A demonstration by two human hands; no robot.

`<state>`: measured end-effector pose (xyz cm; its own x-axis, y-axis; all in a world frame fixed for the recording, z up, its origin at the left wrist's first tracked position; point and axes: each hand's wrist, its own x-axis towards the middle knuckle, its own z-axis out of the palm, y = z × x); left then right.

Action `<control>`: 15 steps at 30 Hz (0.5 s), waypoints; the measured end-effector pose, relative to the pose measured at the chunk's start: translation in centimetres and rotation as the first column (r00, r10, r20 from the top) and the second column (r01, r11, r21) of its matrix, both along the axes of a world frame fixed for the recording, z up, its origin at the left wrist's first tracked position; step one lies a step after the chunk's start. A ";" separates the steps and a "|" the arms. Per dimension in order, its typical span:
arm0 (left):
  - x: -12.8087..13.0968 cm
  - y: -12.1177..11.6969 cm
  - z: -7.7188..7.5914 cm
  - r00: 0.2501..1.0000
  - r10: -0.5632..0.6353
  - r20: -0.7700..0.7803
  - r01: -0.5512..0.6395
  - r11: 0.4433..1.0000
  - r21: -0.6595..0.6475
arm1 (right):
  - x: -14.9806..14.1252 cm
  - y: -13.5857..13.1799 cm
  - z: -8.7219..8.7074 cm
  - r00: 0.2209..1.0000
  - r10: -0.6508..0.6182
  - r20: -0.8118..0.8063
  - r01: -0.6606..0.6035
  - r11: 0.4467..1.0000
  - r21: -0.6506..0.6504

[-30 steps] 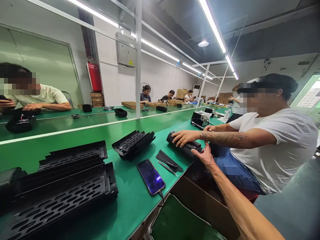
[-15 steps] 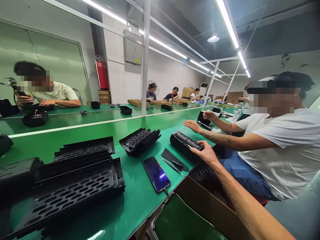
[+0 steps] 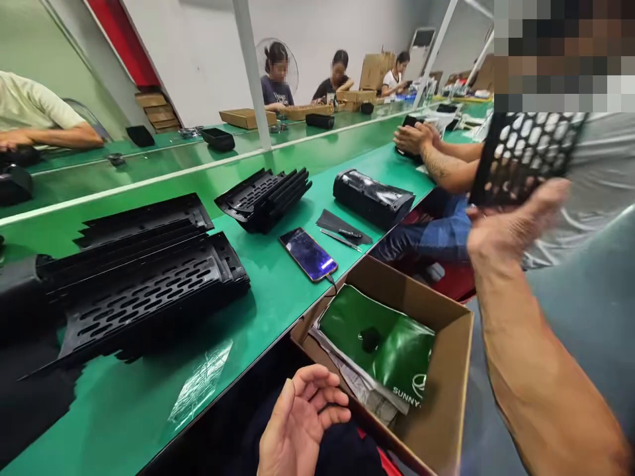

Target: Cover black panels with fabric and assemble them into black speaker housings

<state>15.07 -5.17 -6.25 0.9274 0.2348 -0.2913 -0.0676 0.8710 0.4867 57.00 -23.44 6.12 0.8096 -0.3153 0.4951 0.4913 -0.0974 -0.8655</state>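
My right hand [image 3: 510, 225] is raised at the right, closed on a black perforated panel [image 3: 530, 155] with rows of slots; motion blurs its edges a little. My left hand [image 3: 307, 420] is at the bottom centre, palm up, its fingers loosely bent with nothing in them. It is beside an open cardboard box [image 3: 451, 396] holding a green bag [image 3: 377, 330]. On the green table [image 3: 270, 311], a long black housing [image 3: 372, 198] with a glossy patterned top lies near the edge. Several slotted black panels [image 3: 163, 284] are stacked at the left.
A smaller stack of black panels [image 3: 262, 195] lies at mid-table. A phone [image 3: 308, 254] with a cable, tweezers [image 3: 341, 240] and dark strips [image 3: 342, 225] are near the edge. At the right sits a co-worker, whose hands [image 3: 417, 139] are over a black part. More people work behind the divider.
My right hand has left the black housing and moved up and right, now with a perforated panel in it. My left hand has come into view. The view has tipped down, showing the box.
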 end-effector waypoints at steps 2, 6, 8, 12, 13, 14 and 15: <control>-0.8 0.4 -2.1 0.999 0.016 -0.051 -0.015 1.000 0.017 | -4.8 -3.0 -4.8 0.991 -0.055 -0.120 0.071 0.988 0.135; -1.8 1.1 -4.4 0.991 0.033 -0.128 -0.032 0.999 0.006 | -17.1 -6.7 -18.9 0.841 0.013 -0.541 0.128 0.967 0.222; -1.8 1.2 -4.6 0.990 0.029 -0.135 -0.028 1.000 0.009 | -22.1 -7.3 -25.3 0.686 0.101 -0.720 0.106 0.966 0.237; -0.5 0.9 -4.5 0.973 0.039 -0.227 -0.019 0.996 0.090 | -26.8 -6.6 -31.9 0.482 0.235 -0.844 0.053 0.954 0.295; 0.1 0.8 -4.5 0.965 0.043 -0.258 -0.012 0.993 0.119 | -27.0 -6.1 -32.3 0.462 0.267 -0.846 0.030 0.948 0.316; 0.8 0.7 -4.5 0.956 0.039 -0.289 0.004 0.989 0.148 | -26.9 -5.6 -32.2 0.448 0.294 -0.844 0.007 0.943 0.332; 1.6 0.6 -4.4 0.949 0.025 -0.315 0.032 0.984 0.177 | -26.9 -5.3 -31.9 0.439 0.313 -0.842 -0.012 0.939 0.343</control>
<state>16.66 -4.58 -10.69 0.7958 0.3063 -0.5224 0.1172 0.7684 0.6292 30.13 -28.73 -25.73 0.8039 -0.1121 -0.5841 -0.5609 0.1837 -0.8073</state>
